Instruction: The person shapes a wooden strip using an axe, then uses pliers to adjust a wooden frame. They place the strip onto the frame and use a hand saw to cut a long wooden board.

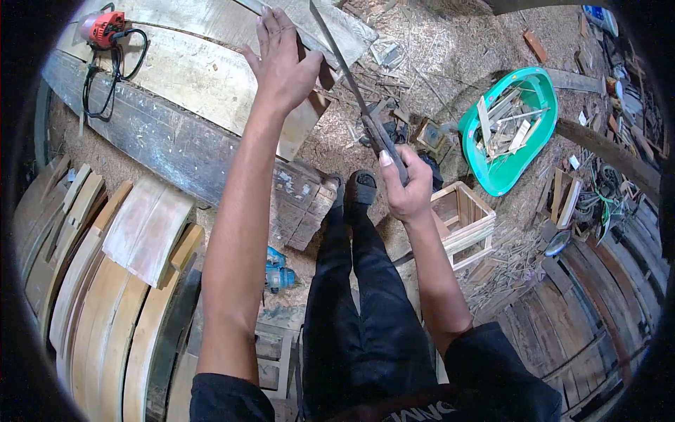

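Observation:
My right hand [406, 184] is shut on the handle of a long dark blade [344, 70], which slants up and left from my fist toward a pale wooden plank [211, 77]. My left hand [281, 60] is stretched out with fingers flat, pressing on a small wooden piece [309, 112] that rests against the plank's edge. The blade's tip reaches the frame's top beside my left fingers. My legs in dark trousers and dark shoes [355, 188] stand below, on sawdust.
A red power tool [102, 28] with a black cord lies on the planks at top left. Curved pale boards [105, 295] are stacked at left. A green basin [517, 123] holds wood scraps. A small wooden crate [464, 221] and a blue tool [278, 271] sit near my feet.

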`<state>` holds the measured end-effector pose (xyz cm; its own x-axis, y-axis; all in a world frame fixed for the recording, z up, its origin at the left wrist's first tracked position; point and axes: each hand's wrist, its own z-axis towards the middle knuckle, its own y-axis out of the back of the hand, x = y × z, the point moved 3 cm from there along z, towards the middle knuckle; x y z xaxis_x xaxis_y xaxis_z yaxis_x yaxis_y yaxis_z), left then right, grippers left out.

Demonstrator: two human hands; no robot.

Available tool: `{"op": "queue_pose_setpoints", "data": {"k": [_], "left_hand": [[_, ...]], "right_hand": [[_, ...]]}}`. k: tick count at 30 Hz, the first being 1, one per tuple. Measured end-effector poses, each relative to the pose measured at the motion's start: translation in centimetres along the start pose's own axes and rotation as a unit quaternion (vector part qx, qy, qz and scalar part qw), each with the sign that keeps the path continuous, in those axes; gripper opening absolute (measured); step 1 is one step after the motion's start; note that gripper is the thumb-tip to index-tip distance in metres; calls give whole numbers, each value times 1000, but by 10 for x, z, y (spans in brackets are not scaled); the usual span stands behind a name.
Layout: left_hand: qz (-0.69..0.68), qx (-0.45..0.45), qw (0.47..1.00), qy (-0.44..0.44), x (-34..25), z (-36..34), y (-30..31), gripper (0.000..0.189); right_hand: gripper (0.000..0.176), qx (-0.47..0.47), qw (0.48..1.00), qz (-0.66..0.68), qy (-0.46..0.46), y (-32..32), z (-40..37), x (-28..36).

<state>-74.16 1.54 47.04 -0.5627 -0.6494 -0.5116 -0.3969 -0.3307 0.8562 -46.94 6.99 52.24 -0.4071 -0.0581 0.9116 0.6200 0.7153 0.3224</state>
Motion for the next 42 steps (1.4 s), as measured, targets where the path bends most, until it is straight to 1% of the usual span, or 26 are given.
{"op": "queue_pose_setpoints", "data": {"k": [1,3,4,8,12,16,17,20,21,24,25,28,29,32,36,37,39,42], "left_hand": [[-12,4,1000,2,3,2,0,100],[-36,12,999,5,5,2,-1,100],[-17,4,1000,-2,4,2,-1,101],[43,-24,999,-18,-6,-3,0,107],[75,-38,996,-13,-8,-4,-3,112],[67,-45,997,-14,-10,-3,-2,112],[66,-48,996,-19,-10,-3,-2,111],[68,-47,996,-19,-7,-6,-4,111],[68,-48,996,-19,-8,-5,-4,111],[66,-44,997,-16,-9,-4,-2,111],[64,-45,997,-16,-10,-3,-3,111],[63,-44,997,-9,-7,-6,-5,110],[66,-46,997,-9,-8,-4,-4,110],[60,-44,997,-17,-9,-3,-1,108],[26,-22,999,-33,1,-2,-2,105],[19,-20,999,-31,2,-2,-2,105],[6,-14,1000,-27,2,-2,-3,104],[22,-15,999,-32,1,-2,-2,105]], "right_hand": [[22,1,1000,-4,8,-1,0,0],[22,4,999,21,-37,-2,-3,0],[22,5,998,33,-59,-2,-3,1],[23,-2,1000,17,-13,-3,-1,0],[24,-3,1000,-1,-15,1,-13,1],[24,2,1000,-23,-17,2,-17,9],[23,12,1000,-24,-1,3,-11,11],[22,-6,1000,-5,3,-2,-4,10],[23,-7,1000,9,-8,-2,-12,10],[23,-1,1000,-10,-21,4,-23,4],[23,7,999,-26,-23,4,-19,3],[23,14,999,12,-48,1,-2,10],[23,-3,1000,2,-13,1,-4,11],[23,4,999,-4,-44,9,-22,4],[24,1,999,-7,-36,7,-11,2],[25,-2,1000,-14,-19,7,-11,4],[25,6,999,-20,-32,9,-17,4],[24,7,999,-18,-29,4,-9,9]]}}
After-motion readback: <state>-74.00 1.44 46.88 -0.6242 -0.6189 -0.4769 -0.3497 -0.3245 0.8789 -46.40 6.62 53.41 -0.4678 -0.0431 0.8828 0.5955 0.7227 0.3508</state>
